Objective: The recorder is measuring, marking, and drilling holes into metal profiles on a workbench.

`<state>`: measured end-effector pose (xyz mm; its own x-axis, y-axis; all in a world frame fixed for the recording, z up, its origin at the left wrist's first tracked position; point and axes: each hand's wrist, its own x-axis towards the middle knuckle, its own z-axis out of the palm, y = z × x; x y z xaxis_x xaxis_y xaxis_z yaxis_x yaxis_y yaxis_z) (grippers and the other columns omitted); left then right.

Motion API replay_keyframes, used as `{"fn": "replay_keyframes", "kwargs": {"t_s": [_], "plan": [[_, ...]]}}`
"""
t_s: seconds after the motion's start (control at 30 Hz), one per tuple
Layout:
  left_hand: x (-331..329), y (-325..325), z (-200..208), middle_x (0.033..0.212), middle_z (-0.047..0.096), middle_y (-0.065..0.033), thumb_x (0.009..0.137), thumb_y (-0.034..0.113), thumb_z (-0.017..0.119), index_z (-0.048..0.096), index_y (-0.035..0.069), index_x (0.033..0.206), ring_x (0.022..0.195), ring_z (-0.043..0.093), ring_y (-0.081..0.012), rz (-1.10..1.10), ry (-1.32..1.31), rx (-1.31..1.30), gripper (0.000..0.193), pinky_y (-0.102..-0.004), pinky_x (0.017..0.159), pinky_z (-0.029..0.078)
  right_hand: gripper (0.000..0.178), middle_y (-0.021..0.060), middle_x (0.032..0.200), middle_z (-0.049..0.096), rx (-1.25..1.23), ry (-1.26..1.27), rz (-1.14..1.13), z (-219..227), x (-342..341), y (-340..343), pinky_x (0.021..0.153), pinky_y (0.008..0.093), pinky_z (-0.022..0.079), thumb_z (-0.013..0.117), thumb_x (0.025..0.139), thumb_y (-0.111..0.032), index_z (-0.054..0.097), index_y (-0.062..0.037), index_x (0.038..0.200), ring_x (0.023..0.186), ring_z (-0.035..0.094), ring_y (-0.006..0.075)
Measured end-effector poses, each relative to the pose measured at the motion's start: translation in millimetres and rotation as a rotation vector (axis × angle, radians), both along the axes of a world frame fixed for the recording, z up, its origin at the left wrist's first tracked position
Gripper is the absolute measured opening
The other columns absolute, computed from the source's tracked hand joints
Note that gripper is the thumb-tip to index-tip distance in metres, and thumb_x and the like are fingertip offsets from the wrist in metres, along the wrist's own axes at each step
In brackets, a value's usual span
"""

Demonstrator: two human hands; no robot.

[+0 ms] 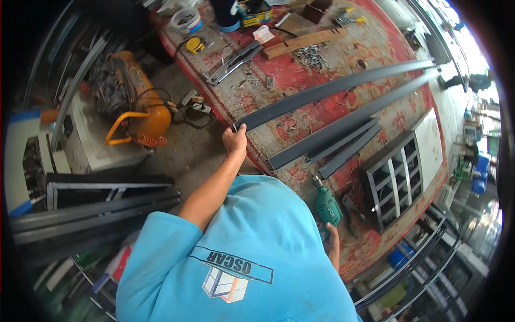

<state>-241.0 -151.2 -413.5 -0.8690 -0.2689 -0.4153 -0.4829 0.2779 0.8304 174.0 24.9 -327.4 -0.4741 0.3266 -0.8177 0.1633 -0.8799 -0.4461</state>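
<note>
My left hand (235,139) grips the near left end of a long dark grey metal profile (322,95), thumb on top, at the table's edge. My right hand (333,239) is closed round the handle of a green power drill (328,206); my body partly hides those fingers. The drill's chuck points toward the profiles. A second long dark profile (343,126) lies roughly parallel to the first, on the side nearer the drill. Beside it are two shorter dark profile pieces, one of them a short bar (351,150) whose end is close to the drill's tip.
A red patterned cloth covers the table (386,231). On it are a slatted metal frame (394,180), a wooden strip (306,43), loose screws (312,56), a yellow tape measure (195,45) and a white tub (186,20). An orange compressor (145,96) and stacked profiles (96,217) stand left.
</note>
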Motion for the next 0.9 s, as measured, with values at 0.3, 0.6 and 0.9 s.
{"fn": "replay_keyframes", "kwargs": {"t_s": [0.3, 0.6, 0.9], "plan": [[3, 2, -32, 0.090, 0.071, -0.0149, 0.079, 0.031, 0.075, 0.069, 0.003, 0.096, 0.086, 0.068, -0.0339, 0.002, -0.032, -0.103, 0.033, -0.0437, 0.076, 0.052, 0.064, 0.0100, 0.096, 0.060, 0.168, 0.022, 0.063, 64, -19, 34, 0.067, 0.0330, 0.054, 0.071, 0.063, -0.010, 0.049, 0.0021, 0.121, 0.077, 0.061, 0.0189], [2, 3, -2, 0.086, 0.071, -0.0134, 0.075, 0.022, 0.077, 0.070, 0.000, 0.093, 0.081, 0.068, -0.0282, 0.095, -0.071, -0.097, 0.030, -0.0384, 0.075, 0.050, 0.056, 0.0082, 0.094, 0.063, 0.742, 0.111, 0.800, 147, -239, 73, 0.064, 0.0256, 0.049, 0.072, 0.082, -0.031, 0.052, 0.0034, 0.122, 0.075, 0.060, 0.0127], [0, -1, 6, 0.090, 0.070, -0.0138, 0.078, 0.026, 0.073, 0.067, 0.005, 0.096, 0.086, 0.067, -0.0329, -0.015, -0.194, -0.036, 0.028, -0.0441, 0.078, 0.050, 0.053, 0.0113, 0.092, 0.067, 1.010, 0.042, 1.309, 150, -381, 7, 0.072, 0.0296, 0.050, 0.072, 0.080, -0.027, 0.056, 0.0023, 0.121, 0.081, 0.063, 0.0153]]}}
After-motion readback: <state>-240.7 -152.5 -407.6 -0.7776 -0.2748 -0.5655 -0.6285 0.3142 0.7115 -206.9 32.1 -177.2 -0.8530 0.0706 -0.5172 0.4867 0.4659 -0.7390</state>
